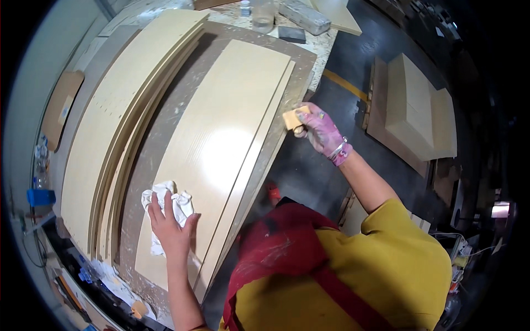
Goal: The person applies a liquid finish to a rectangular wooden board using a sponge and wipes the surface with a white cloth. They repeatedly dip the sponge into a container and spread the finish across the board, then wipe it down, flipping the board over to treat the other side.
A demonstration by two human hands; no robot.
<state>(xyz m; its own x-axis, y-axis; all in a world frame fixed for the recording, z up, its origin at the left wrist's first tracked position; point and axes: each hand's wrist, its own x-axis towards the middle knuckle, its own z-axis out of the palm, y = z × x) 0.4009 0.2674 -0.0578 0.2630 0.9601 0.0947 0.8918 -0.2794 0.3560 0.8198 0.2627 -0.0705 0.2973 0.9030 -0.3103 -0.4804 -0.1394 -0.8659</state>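
Left hand (173, 234) on white cloth (183, 204), stacked boards (124, 105) beside

Cloth (183, 204) partly hidden, apron (279, 243) cut off

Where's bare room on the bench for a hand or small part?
Far part of the glossy panel, beyond the left hand and white cloth; narrow brown strip between that panel and the stacked panels. Crowded: far end of the bench, with clear jar, dark block and pale block.

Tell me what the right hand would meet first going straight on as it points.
Tan block leading, the right hand would likely meet the pale panels first; its height is unclear.
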